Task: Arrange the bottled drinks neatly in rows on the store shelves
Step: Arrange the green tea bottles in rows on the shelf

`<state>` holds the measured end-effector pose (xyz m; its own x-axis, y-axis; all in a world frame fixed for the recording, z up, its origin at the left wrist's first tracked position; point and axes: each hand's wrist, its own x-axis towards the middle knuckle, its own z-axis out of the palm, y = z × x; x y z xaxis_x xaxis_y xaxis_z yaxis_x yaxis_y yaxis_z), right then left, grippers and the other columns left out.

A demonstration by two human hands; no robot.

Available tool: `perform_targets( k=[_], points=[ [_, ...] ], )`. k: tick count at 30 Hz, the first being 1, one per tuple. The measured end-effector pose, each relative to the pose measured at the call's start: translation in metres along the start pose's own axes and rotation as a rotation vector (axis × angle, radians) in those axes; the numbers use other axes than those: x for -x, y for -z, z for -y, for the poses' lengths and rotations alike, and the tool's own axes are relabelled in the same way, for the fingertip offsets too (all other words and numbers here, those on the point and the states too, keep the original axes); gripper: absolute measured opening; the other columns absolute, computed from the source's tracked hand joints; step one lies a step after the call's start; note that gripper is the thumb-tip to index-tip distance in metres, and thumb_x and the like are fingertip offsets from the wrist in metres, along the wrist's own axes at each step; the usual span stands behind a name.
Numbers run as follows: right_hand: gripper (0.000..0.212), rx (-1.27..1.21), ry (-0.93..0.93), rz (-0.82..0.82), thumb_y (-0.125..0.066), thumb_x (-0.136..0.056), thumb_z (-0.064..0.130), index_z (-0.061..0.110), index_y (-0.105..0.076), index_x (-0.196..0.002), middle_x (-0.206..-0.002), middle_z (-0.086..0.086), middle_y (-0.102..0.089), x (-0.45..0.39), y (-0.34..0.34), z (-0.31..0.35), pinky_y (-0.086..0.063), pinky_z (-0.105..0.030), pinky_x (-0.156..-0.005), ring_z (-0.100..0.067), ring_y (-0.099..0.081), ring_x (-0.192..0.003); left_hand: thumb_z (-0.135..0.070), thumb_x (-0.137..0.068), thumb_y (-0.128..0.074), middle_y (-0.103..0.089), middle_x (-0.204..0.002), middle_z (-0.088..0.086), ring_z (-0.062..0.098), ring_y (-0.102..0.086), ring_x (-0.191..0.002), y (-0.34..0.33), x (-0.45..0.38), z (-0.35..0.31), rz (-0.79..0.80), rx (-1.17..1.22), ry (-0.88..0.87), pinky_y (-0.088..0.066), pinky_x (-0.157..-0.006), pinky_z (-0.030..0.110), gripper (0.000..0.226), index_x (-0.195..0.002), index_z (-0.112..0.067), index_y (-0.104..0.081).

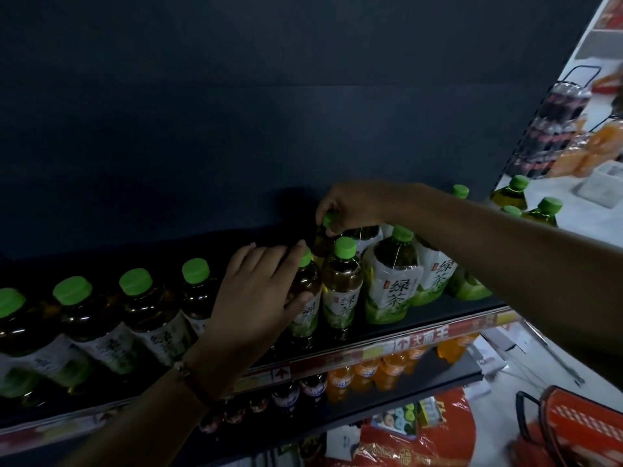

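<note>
Running across the view, the top shelf [387, 335] carries the green tea bottles [101, 318] in a row along its front edge, w/ more packed toward the right end. Orange drinks [367, 372] are shelved below; a red basket [573, 429] sits lower right. One bottle [305, 298] near mid-shelf is gripped by the left hand [256, 294], fingers wrapped round shoulder and body. A rear bottle's cap [327, 220] is pinched by the right hand [354, 203]. Bottles are judged full, so fairly heavy; stiff plastic, smooth labels prob. slippery. Body grip is judged safer than cap for sliding; cap hold suits short lifts only.
</note>
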<state>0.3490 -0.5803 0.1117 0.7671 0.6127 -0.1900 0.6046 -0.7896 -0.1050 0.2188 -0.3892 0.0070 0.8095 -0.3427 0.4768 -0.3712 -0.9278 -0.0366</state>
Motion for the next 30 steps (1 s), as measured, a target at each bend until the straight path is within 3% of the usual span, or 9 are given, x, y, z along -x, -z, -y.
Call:
perform_targets(
  k=[4,8,12,17,21,26,30],
  points=[
    [0.034,-0.003,-0.013,0.025,-0.07,-0.09,0.028,0.023,-0.066,-0.123,-0.083,0.022,-0.055,0.003,0.001,0.0,-0.037,-0.025,-0.077,0.004,-0.047,-0.072,-0.055,-0.091,-0.043,-0.059,-0.125,0.001,0.021,-0.053,-0.117,0.002,0.001,-0.001,0.034,0.007,0.008,-0.024,-0.11,0.037,0.069,-0.146,-0.014,-0.042],
    [0.042,-0.001,-0.029,0.02,-0.069,-0.09,0.033,0.025,-0.062,-0.13,-0.119,0.005,-0.064,0.005,-0.001,0.002,-0.039,-0.026,-0.087,-0.009,-0.054,-0.101,-0.056,-0.092,-0.047,-0.058,-0.128,0.003,0.022,-0.052,-0.119,0.005,0.0,-0.002,0.048,0.001,0.023,-0.024,-0.111,0.038,0.067,-0.146,-0.016,-0.041],
    [0.056,-0.248,-0.117,-0.006,-0.066,-0.089,0.047,0.031,-0.051,-0.14,-0.133,0.003,-0.061,0.022,-0.003,-0.001,-0.039,-0.026,-0.096,-0.013,-0.056,-0.119,-0.061,-0.085,-0.052,-0.057,-0.132,0.008,0.028,-0.052,-0.121,0.014,-0.005,-0.006,0.05,0.038,0.027,-0.036,-0.109,0.047,0.074,-0.143,-0.015,-0.047],
    [0.044,-0.508,-0.234,-0.254,-0.066,-0.091,0.042,0.026,-0.06,-0.132,-0.121,0.007,-0.067,0.071,0.002,-0.02,-0.043,-0.022,-0.095,-0.006,-0.061,-0.11,-0.069,-0.088,-0.038,-0.047,-0.141,0.0,0.022,-0.043,-0.129,0.036,-0.034,-0.019,0.016,0.112,-0.018,-0.032,-0.11,0.041,0.079,-0.152,-0.023,-0.03],
    [0.032,-0.541,-0.342,-0.402,-0.071,-0.089,0.032,0.019,-0.069,-0.117,-0.11,0.003,-0.072,0.109,-0.008,-0.056,-0.05,-0.029,-0.096,-0.009,-0.066,-0.102,-0.064,-0.092,-0.044,-0.037,-0.148,-0.007,0.016,-0.034,-0.134,0.041,-0.072,-0.041,0.034,0.256,-0.087,-0.026,-0.107,0.032,0.077,-0.155,-0.029,-0.019],
    [0.048,-0.369,-0.426,-0.395,-0.071,-0.089,0.031,0.017,-0.06,-0.133,-0.127,0.006,-0.06,0.136,-0.018,-0.097,-0.039,-0.023,-0.097,-0.014,-0.055,-0.12,-0.06,-0.091,-0.052,-0.041,-0.145,-0.002,0.019,-0.04,-0.131,0.023,-0.109,-0.081,0.109,0.153,-0.227,-0.029,-0.106,0.034,0.08,-0.156,-0.026,-0.018],
    [0.061,-0.386,-0.417,-0.322,-0.07,-0.09,0.034,0.028,-0.045,-0.145,-0.142,0.004,-0.052,0.137,-0.034,-0.128,-0.041,-0.03,-0.105,-0.018,-0.051,-0.129,-0.059,-0.09,-0.056,-0.049,-0.136,-0.001,0.021,-0.048,-0.123,0.004,-0.127,-0.117,0.159,0.039,-0.204,-0.034,-0.1,0.035,0.082,-0.155,-0.023,-0.019]
  ],
)
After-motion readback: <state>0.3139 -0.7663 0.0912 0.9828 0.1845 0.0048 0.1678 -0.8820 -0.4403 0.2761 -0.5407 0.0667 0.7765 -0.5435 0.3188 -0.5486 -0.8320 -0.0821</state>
